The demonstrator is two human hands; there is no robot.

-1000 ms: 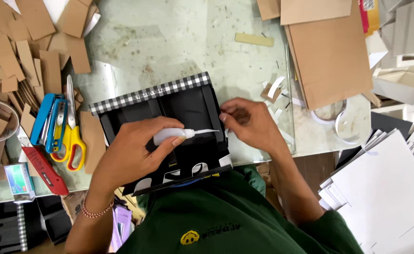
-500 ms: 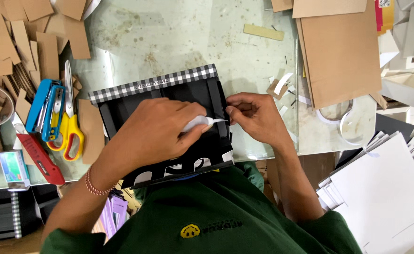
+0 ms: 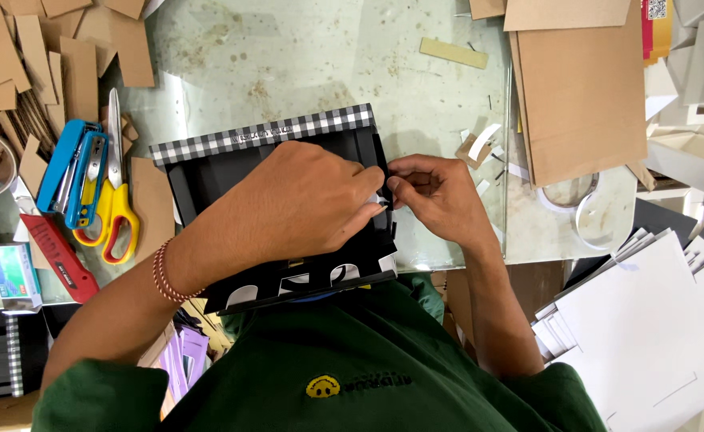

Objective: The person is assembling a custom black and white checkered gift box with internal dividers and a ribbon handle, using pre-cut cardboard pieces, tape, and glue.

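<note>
Seen from your head camera: your left hand [image 3: 304, 204] lies across the flat black cardboard box panel with a black-and-white chequered border strip [image 3: 264, 136], which sits at the near edge of the glass-topped worktop [image 3: 304, 56], its lower end overhanging toward your green shirt. Half a second ago a white pen-like tool showed in that hand, its tip at the panel's right edge; now the hand has closed over it and only a sliver of white shows at the fingertips. Whether the fingers are clamped on the tool you cannot tell from here. Your right hand [image 3: 440, 196] meets the left at the panel's right edge, thumb and forefinger pinched together on a small white piece there. Both hands have drawn tighter onto that edge, which suggests the work at this spot is at its finest point.

At the worktop's left edge lie the yellow-handled scissors [image 3: 112, 200], a blue stapler [image 3: 68, 172] and a red utility knife [image 3: 56, 256], among brown cardboard offcuts [image 3: 16, 48]. A large brown cardboard sheet [image 3: 580, 88] rests at the right edge.
</note>
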